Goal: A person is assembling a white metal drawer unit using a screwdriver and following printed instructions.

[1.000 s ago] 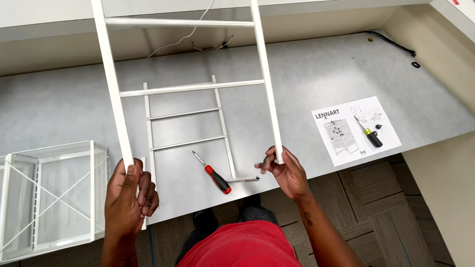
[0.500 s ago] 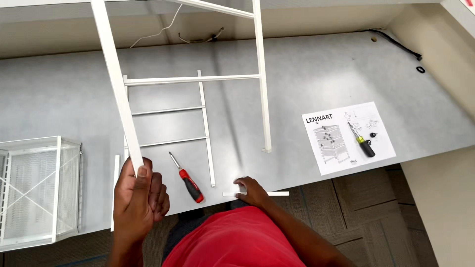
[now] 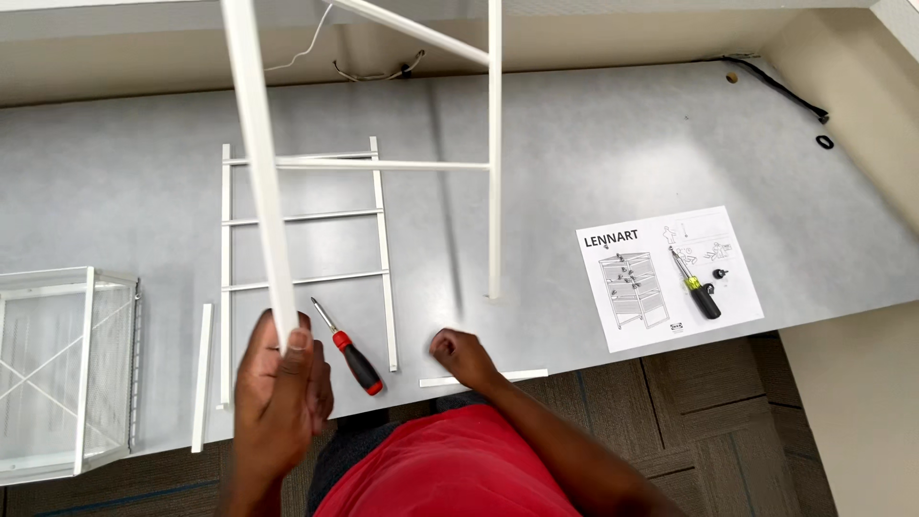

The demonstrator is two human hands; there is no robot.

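Instruction sheet (image 3: 667, 278), black-handled screwdriver (image 3: 697, 288) on it, wire basket (image 3: 65, 369), black cable (image 3: 777, 88).

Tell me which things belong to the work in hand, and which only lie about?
In hand:
left hand holding tall white metal ladder frame
right hand on short flat white bar

Lying about:
red-and-black screwdriver
second white ladder frame
white wire basket
paper instruction sheet
yellow-and-black screwdriver

Office – grey desk (image 3: 593, 144), carpet tiles (image 3: 689, 440) (cables (image 3: 383, 72) behind).

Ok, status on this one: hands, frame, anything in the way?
Left hand gripping white ladder frame leg, raised. Right hand on table edge by white bar. Screwdriver between hands.
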